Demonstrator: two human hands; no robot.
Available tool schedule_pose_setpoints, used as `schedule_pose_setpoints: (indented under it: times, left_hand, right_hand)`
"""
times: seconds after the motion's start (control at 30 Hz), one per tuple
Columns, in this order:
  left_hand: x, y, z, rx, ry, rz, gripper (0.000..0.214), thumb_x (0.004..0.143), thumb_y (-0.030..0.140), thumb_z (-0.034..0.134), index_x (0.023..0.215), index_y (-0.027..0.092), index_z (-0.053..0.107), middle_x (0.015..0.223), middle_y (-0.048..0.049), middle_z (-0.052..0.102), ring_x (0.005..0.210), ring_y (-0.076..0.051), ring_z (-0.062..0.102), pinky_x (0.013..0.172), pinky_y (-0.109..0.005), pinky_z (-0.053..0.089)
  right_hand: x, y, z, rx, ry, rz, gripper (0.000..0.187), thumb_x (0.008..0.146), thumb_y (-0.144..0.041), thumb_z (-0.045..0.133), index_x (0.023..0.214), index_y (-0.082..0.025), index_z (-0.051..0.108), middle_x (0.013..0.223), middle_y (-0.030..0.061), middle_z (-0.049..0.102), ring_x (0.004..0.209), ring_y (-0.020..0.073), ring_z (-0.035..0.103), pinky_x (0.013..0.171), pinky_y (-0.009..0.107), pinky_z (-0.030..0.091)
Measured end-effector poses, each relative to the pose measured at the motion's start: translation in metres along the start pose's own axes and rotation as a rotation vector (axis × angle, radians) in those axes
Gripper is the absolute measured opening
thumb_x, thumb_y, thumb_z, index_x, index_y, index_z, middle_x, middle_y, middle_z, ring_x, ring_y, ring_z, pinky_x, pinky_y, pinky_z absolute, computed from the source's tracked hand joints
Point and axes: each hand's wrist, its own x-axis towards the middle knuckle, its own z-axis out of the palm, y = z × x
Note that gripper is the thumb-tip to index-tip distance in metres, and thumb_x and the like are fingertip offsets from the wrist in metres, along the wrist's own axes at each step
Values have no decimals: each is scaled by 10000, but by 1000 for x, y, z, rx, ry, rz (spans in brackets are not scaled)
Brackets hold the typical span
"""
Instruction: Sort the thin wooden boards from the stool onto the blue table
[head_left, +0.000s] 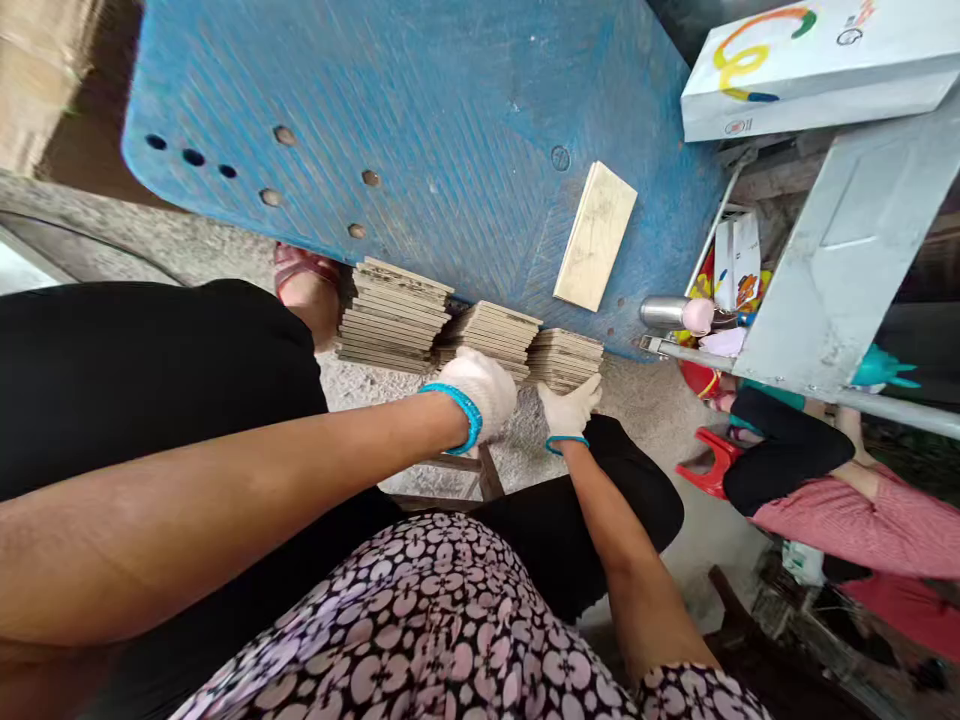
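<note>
Three stacks of thin, pale wooden boards stand in a row at the near edge of the blue table: a left stack [394, 318], a middle stack [491, 335] and a right stack [564, 358]. My left hand [484, 390], in a white knit glove with a blue cuff, is closed against the near side of the middle stack; its fingertips are hidden. My right hand [571, 408], gloved alike, grips the near end of the right stack, thumb and fingers at its two sides. On the table lies a pale wooden board [598, 237], set at a slant.
The blue table [450, 120] has several round holes at its left. To the right stand a metal bottle [664, 312], a grey metal frame [847, 230] and a white box [817, 70]. Another person [825, 470] sits beyond, by a red stool [709, 462].
</note>
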Motion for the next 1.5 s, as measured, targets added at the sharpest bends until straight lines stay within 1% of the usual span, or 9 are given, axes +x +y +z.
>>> schedule_pose_setpoints:
  times: [0.23, 0.43, 0.6, 0.77, 0.9, 1.13, 1.27, 1.33, 1.5]
  left_hand:
    - [-12, 5, -5, -67, 109, -17, 342, 817, 37, 560, 1131, 18, 694, 1085, -290, 684, 1026, -420, 655, 851, -523, 486]
    - [-11, 3, -1, -108, 175, 64, 304, 838, 51, 537, 1093, 28, 700, 1035, -274, 694, 1005, -434, 659, 819, -568, 499]
    - [-6, 8, 6, -85, 248, 152, 294, 854, 29, 471, 1051, 13, 689, 976, -262, 698, 966, -414, 675, 761, -518, 534]
    - [-7, 20, 14, -95, 361, 223, 289, 853, 40, 442, 1038, 18, 662, 876, -235, 694, 901, -397, 689, 704, -476, 540]
    - [-6, 32, 21, -78, 476, 300, 307, 873, 66, 396, 1046, 33, 648, 842, -218, 681, 852, -406, 692, 651, -482, 534]
    - [2, 42, 23, -130, 404, 421, 280, 856, 127, 449, 991, 77, 689, 842, -209, 686, 803, -361, 694, 648, -442, 535]
    - [-3, 31, 5, -259, 377, 287, 311, 874, 265, 477, 1048, 140, 702, 865, -168, 702, 839, -349, 695, 689, -433, 535]
    - [-6, 22, -6, -390, 379, 196, 365, 901, 359, 444, 1041, 166, 719, 890, -143, 710, 845, -304, 695, 723, -383, 526]
    - [-10, 0, -25, -717, 340, -36, 418, 819, 459, 517, 1013, 159, 733, 843, -94, 705, 746, -202, 656, 679, -284, 485]
  right_hand:
    - [-8, 2, -13, 16, 14, 5, 1137, 653, -486, 789, 1570, -194, 183, 1580, 205, 253, 1357, 428, 425, 1097, 540, 389]
    - [-25, 9, -50, 61, 48, -26, 1138, 603, -486, 802, 1553, -206, 242, 1563, 180, 300, 1390, 396, 392, 1128, 523, 363]
    - [-60, 30, -92, 173, 181, -213, 1121, 611, -516, 782, 1537, -165, 256, 1533, 176, 342, 1425, 350, 349, 1169, 473, 320]
    - [-101, 40, -125, 294, 257, -311, 1135, 610, -519, 800, 1527, -137, 251, 1454, 189, 422, 1288, 318, 509, 1107, 457, 411]
    - [-122, 37, -141, 288, 273, -413, 1096, 612, -466, 822, 1505, -119, 288, 1416, 187, 456, 1278, 310, 508, 1111, 454, 408]
    - [-126, 27, -154, 259, 241, -517, 1134, 646, -465, 831, 1543, -134, 221, 1486, 193, 383, 1373, 332, 409, 1161, 489, 341]
    - [-109, 23, -153, 386, 188, -532, 1129, 743, -515, 746, 1569, -165, 62, 1583, 199, 229, 1447, 311, 329, 1162, 483, 343]
    - [-100, 21, -148, 426, 119, -486, 1157, 735, -535, 743, 1572, -183, 26, 1599, 195, 205, 1459, 310, 313, 1167, 492, 331]
    - [-90, 8, -123, 266, -94, -341, 1257, 597, -550, 809, 1574, -164, 120, 1596, 200, 225, 1440, 370, 326, 1159, 520, 329]
